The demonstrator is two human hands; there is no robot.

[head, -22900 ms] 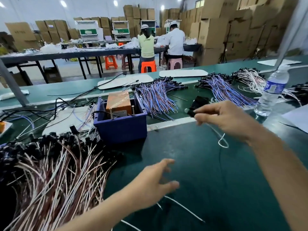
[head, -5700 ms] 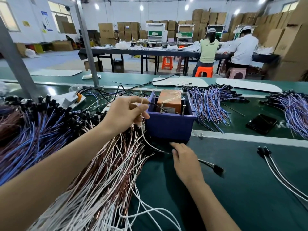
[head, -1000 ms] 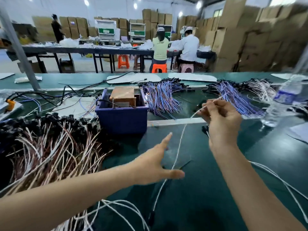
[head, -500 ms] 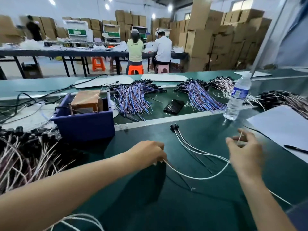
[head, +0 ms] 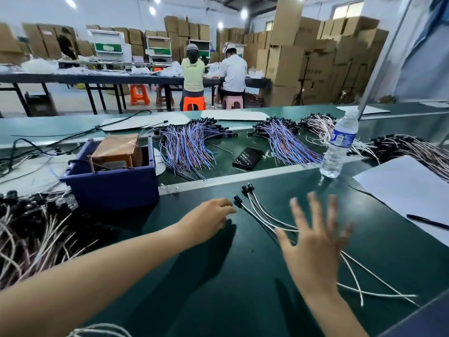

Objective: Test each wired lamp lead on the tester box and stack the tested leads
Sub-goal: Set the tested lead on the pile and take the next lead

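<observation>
Now the stacked lamp leads [head: 272, 223] run from sockets [head: 245, 188] at ten o'clock to tails at four; left hand [head: 209, 220] lies curled beside the sockets, grip unclear; right hand [head: 313, 242] hovers splayed, empty.

A few white-wired leads [head: 261, 212] with black sockets lie side by side at centre; the blue tester box [head: 109, 190] stands centre-left.

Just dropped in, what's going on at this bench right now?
A few white leads lie side by side on the green bench. The person's left hand sits at the black plug of the nearest one; whether it pinches it is unclear. The right hand, open and blurred, hovers over their wires. The tester box stands in the blue bin, untouched.
</observation>
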